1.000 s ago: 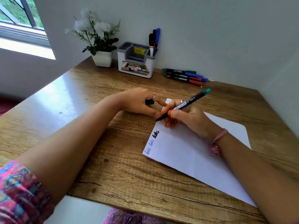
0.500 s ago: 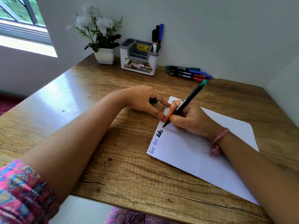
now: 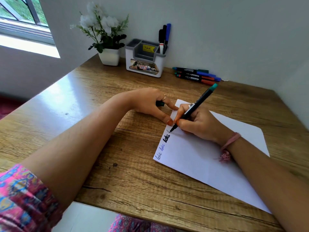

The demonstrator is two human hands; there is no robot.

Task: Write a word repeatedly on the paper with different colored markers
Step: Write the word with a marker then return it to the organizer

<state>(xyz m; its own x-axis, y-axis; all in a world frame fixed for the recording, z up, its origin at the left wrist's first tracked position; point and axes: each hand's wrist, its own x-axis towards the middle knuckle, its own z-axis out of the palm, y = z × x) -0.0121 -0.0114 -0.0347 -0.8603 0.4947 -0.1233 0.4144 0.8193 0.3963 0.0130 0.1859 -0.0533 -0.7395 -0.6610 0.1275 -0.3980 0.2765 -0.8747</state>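
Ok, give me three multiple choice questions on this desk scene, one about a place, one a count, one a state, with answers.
1. Where does the organizer stand?
A. right of the flower pot
B. on the paper
C. by the window

2. How many finished words are on the paper?
A. one
B. three
C. six

3. What is the marker in the right hand doing?
A. lying capped
B. tip touching the paper
C. standing in the organizer

Answers: A, it sits beside the pot at the wall; B, three words line the left edge; B, the tip meets the sheet after the bold word.
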